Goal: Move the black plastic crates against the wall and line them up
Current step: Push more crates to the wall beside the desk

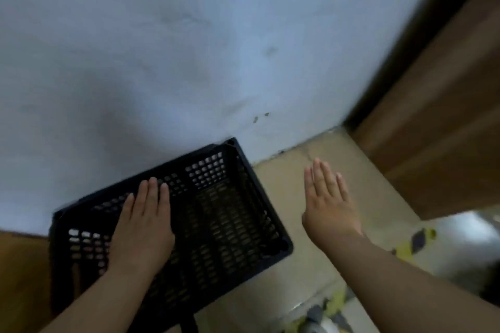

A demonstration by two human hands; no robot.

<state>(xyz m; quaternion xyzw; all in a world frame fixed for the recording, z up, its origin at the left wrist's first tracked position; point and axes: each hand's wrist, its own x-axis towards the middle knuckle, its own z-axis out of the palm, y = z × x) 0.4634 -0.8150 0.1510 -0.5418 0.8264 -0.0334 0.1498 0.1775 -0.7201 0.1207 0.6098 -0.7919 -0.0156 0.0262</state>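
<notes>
One black plastic crate with perforated walls stands on the floor, its long far side against the pale blue-white wall. My left hand hovers flat over the crate's opening, fingers together and stretched toward the wall, holding nothing. My right hand is flat and open in the air to the right of the crate, above the beige floor, touching nothing. No other crate is in view.
A brown wooden door or panel stands at the right, meeting the wall at the corner. A grey and yellow patterned cloth or bag lies at the lower right. Brown wood shows at the lower left beside the crate.
</notes>
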